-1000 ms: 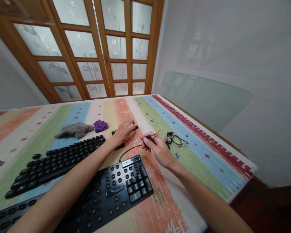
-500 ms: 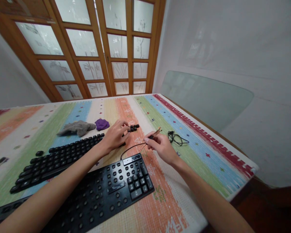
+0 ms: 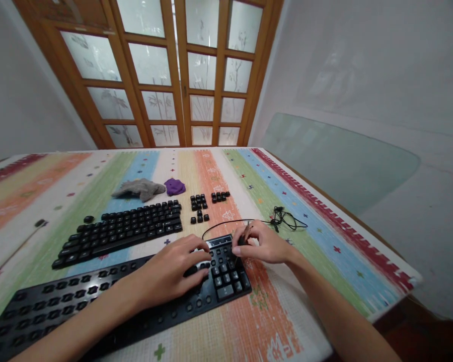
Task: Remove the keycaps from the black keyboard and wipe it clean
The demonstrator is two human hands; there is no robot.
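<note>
A black keyboard [image 3: 66, 291], most of its keycaps off and its switches bare, lies in front of me. Black keycaps [image 3: 225, 291] still sit on its number pad. My left hand [image 3: 177, 269] rests over the right half of the keyboard, palm down, thumb and fingers apart, with no held thing visible. My right hand [image 3: 262, 242] pinches a small keycap puller [image 3: 246, 232] with a dark grip, a brownish upper end and thin wire below. Its lower end points at the top right of the number pad; the fingers partly hide the contact.
Removed keycaps [image 3: 132, 225] lie in rows behind the keyboard, with smaller groups [image 3: 199, 202] to their right. A grey soft toy [image 3: 139, 189] and a purple lump [image 3: 174, 187] lie beyond. The keyboard's cable [image 3: 287, 219] is bunched at right on the striped tablecloth [image 3: 287, 301].
My left hand has come back from the small keycap groups onto the keyboard. My right hand has brought the keycap puller over the number pad. The view has shifted slightly.
</note>
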